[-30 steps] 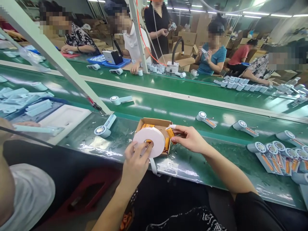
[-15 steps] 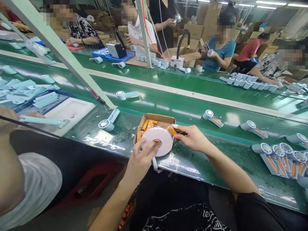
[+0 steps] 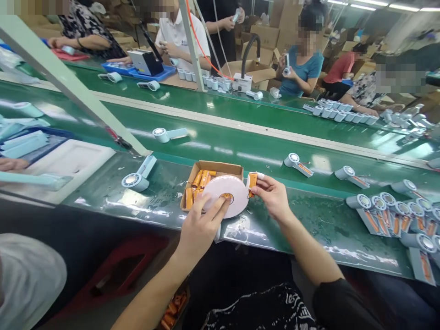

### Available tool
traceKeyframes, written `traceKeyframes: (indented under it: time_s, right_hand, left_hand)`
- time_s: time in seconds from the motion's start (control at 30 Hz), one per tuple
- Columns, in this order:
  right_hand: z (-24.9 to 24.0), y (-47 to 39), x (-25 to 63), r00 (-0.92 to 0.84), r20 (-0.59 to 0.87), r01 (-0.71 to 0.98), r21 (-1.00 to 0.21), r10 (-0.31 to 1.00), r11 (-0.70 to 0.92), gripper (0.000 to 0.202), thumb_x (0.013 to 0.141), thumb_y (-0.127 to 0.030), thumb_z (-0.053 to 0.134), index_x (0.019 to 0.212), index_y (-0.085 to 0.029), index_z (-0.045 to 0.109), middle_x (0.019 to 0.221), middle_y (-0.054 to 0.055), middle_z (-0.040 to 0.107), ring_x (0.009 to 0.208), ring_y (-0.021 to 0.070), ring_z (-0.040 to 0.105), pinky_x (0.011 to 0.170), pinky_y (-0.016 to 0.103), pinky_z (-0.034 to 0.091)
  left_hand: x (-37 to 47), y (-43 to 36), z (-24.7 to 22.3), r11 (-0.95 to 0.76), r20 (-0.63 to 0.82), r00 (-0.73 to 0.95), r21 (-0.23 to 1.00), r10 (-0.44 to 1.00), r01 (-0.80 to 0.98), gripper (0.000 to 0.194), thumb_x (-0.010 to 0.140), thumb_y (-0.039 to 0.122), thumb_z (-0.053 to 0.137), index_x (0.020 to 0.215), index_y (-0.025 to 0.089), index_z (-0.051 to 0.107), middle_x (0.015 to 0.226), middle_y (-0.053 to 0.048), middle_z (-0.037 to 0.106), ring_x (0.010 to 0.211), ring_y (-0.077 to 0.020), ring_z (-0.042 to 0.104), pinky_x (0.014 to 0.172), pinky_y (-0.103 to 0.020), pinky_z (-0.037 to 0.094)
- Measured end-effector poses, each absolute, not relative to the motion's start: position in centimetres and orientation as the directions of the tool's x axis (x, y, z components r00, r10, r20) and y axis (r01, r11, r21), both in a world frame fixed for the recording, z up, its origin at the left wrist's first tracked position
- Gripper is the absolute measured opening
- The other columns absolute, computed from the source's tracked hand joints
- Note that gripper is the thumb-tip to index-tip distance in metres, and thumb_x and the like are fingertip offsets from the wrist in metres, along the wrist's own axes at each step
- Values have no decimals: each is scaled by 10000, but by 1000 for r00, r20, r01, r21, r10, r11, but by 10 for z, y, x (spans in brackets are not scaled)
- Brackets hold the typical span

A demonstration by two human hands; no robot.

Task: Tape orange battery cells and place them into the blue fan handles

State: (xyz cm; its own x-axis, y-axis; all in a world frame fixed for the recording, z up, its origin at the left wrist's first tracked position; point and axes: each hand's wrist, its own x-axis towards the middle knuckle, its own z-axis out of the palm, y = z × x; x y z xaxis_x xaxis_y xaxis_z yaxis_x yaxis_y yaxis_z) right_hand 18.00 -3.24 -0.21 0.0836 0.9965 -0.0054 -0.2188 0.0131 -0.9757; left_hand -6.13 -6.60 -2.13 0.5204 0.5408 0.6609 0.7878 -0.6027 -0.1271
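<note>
Showing a flat white tape roll (image 3: 234, 187) steadied by left fingers (image 3: 204, 200), orange-wrapped cylinder (image 3: 253, 181) pinched in right hand (image 3: 273, 196), lower centre

Between the green tabletop's (image 3: 309, 215) near and far edges, we see a plain white roll (image 3: 239, 204), a brown box (image 3: 225, 166) and orange cylinders (image 3: 197, 179). Toward its right end, we find pale blue-grey devices (image 3: 373, 201) with orange strips. Our black shirt (image 3: 240, 275) has white squiggled patterning.
</note>
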Motion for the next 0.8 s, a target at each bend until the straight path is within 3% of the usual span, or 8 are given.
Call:
traceKeyframes:
  time_s: [0.13, 0.27, 0.37, 0.47, 0.57, 0.63, 0.7, 0.8]
  right_hand:
    - [-24, -53, 157, 424, -43, -341, -933, 905, 116, 575, 783, -475, 880, 1273, -226, 710, 1337, 134, 781, 1173, 288, 770, 968, 385, 665]
    - [-9, -37, 189, 510, 22, -300, -933, 860, 201, 531, 787, -424, 868, 1240, -240, 662, 1260, 108, 794, 1090, 259, 783, 925, 354, 657]
    - [19, -17, 236, 605, 137, -259, -897, 784, 357, 654, 787, -455, 871, 1341, -302, 560, 1199, 53, 791, 1031, 200, 777, 894, 303, 649]
    - [25, -24, 256, 569, 148, -273, -894, 809, 356, 756, 810, -406, 899, 1432, -365, 470, 1099, 9, 796, 913, 164, 771, 806, 250, 638]
    - [1, -54, 241, 421, 74, -272, -941, 904, 204, 771, 692, -382, 982, 1321, -317, 542, 999, 28, 790, 820, 211, 777, 713, 307, 664]
    - [-18, -76, 222, 365, 28, -258, -957, 931, 131, 775, 619, -371, 1008, 1267, -318, 586, 938, 24, 776, 807, 262, 786, 694, 386, 685]
    - [-31, -97, 207, 348, -1, -258, -962, 938, 94, 792, 571, -360, 1015, 1257, -358, 620, 884, 3, 756, 769, 286, 778, 653, 423, 684]
    - [-46, -123, 201, 340, -87, -268, -964, 936, 8, 891, 515, -353, 1029, 1304, -393, 618, 906, 6, 763, 753, 294, 783, 651, 434, 690]
  left_hand:
    - [-41, -70, -25, -619, 678, 484, -54, 553, 783, 407, 1005, 54, 664, 1374, 205, 743, 1287, -9, 774, 1215, -291, 548, 1192, -454, 438]
    - [-28, -84, -45, -741, 675, 532, 33, 511, 671, 401, 1022, 94, 655, 1381, 250, 739, 1235, -16, 783, 1189, -248, 583, 1236, -434, 405]
    - [-33, -77, -61, -755, 659, 528, 94, 536, 649, 479, 957, 43, 636, 1359, 276, 750, 1230, -16, 785, 1225, -263, 612, 1195, -444, 463]
    - [-50, -52, -60, -679, 600, 502, 94, 622, 729, 603, 830, 31, 637, 1390, 238, 725, 1264, -55, 776, 1239, -340, 618, 1063, -502, 567]
    - [-56, -41, -46, -728, 556, 554, 147, 620, 669, 692, 781, 106, 675, 1461, 234, 663, 1373, -88, 734, 1313, -389, 592, 1018, -539, 623]
    - [-46, -50, -38, -770, 531, 575, 283, 623, 572, 708, 814, 177, 724, 1506, 280, 616, 1397, -90, 712, 1311, -366, 600, 1015, -509, 643]
    - [-27, -69, -33, -794, 554, 570, 397, 607, 461, 628, 909, 285, 761, 1514, 309, 595, 1292, -88, 734, 1176, -318, 655, 956, -461, 658]
    - [8, -94, -32, -823, 647, 511, 410, 566, 393, 506, 1042, 554, 680, 1460, 274, 632, 1092, -78, 760, 950, -250, 682, 867, -403, 627]
